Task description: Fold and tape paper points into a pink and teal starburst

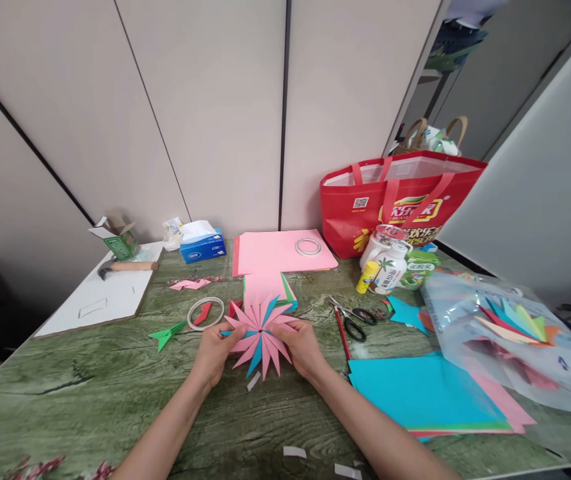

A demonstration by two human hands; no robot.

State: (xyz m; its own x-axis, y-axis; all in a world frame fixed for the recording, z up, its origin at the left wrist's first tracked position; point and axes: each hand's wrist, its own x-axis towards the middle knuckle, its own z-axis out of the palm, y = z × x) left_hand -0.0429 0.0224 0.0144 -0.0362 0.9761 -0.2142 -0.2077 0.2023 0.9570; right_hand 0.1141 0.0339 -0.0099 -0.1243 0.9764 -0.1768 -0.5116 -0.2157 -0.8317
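Between both hands is a folded paper star, mostly pink with a few blue points radiating from its centre. My left hand pinches its left side, thumb on top. On the right side, my right hand grips the points with its thumb pressed towards the middle. Close behind the star lies a stack of small paper sheets, pink on top. To its left are a roll of tape and a green folded paper piece. A small white strip lies just under the star's near edge.
Black-handled scissors and a red pencil lie to the right. Blue paper sheets and a plastic bag cover the right side. A glue stick, white bottle, red bag, tissue box and hammer stand or lie further back.
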